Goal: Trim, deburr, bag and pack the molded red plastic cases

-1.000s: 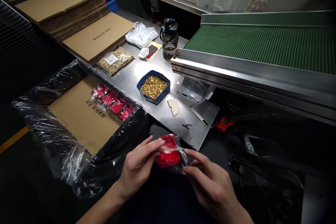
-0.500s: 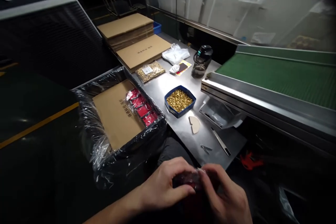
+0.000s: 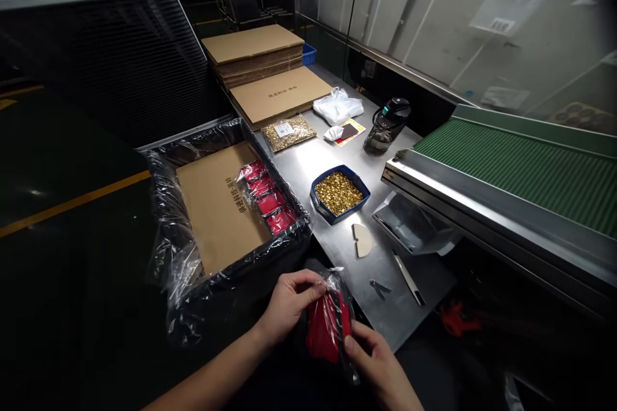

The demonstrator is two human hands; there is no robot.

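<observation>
Both hands hold one bagged red piece

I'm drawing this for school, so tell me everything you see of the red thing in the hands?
The red thing looks roughly boxy, with a dark strip down its right side. It sits inside a shiny, wrinkled, clear plastic-looking bag. It's tilted, held beside the table: the left hand pinches the bag near its top, the right hand holds its lower right.

Bare hands, bare forearms, dark clothing (its cut lost in shadow)
</observation>
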